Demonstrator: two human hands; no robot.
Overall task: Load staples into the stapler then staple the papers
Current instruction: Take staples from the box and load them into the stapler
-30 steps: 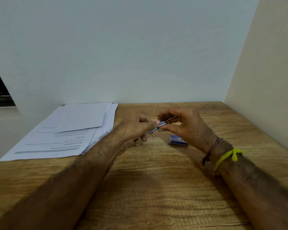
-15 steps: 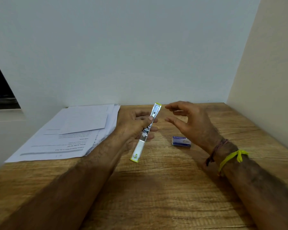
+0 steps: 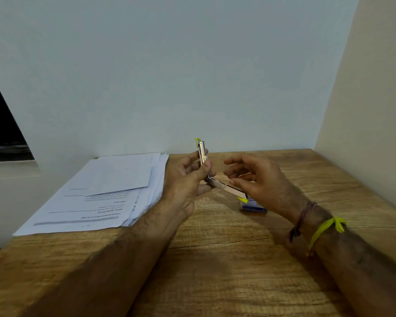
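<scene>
A small metal stapler (image 3: 202, 154) with lime-green tips is swung open into an L shape above the table. My left hand (image 3: 188, 181) grips its upright arm between thumb and fingers near the hinge. The other arm of the stapler (image 3: 226, 188) slants down to the right. My right hand (image 3: 258, 181) hovers just right of it, fingers loosely curled, thumb close to the lower arm; whether it touches is unclear. A small blue staple box (image 3: 254, 208) lies on the table under my right hand, partly hidden. A stack of printed papers (image 3: 101, 195) lies at the left.
The wooden table (image 3: 215, 259) sits in a corner, with a white wall behind and a cream wall at the right. Its left edge runs just beyond the papers. A dark window opening (image 3: 2, 133) is at the far left.
The stapler went from closed between both hands, to unfolded straight, to an L shape now. My left hand turned it upright. My right hand let go and stays close beside it.
</scene>
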